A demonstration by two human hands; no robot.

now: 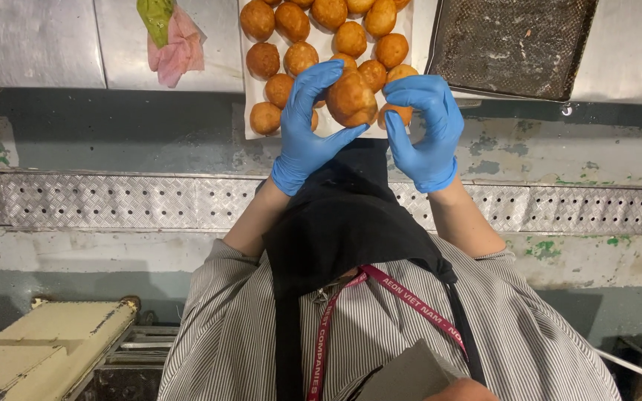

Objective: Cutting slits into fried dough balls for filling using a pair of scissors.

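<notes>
**Lifting one fried ball off the paper-lined tray**

The left hand (pixel 307 122), in a blue glove, has its grip closed around a golden-brown fried ball (pixel 351 99), thumb below and fingers (pixel 319 74) curled over the top. The ball sits just above the near edge of the white paper sheet (pixel 253 111), which carries the other fried balls (pixel 291 22) in loose rows. The right hand (pixel 423 130), also gloved, curves beside the held ball with its grip narrow; whether its fingertips pinch the smaller ball (pixel 397 113) at the sheet's near right corner I cannot tell.

To do this well, hold with the pads, not the tips: the crust probably cracks or dents under a hard squeeze. Keep the ball over the sheet, so crumbs and oil drop there and not on the steel table (pixel 39 44). The right hand is best kept close as a cradle, sharing the weight. A dark mesh tray (pixel 510 44) lies right of the sheet, and a pink and green cloth bundle (pixel 169 37) lies left of it; both are well clear of the hands.
</notes>
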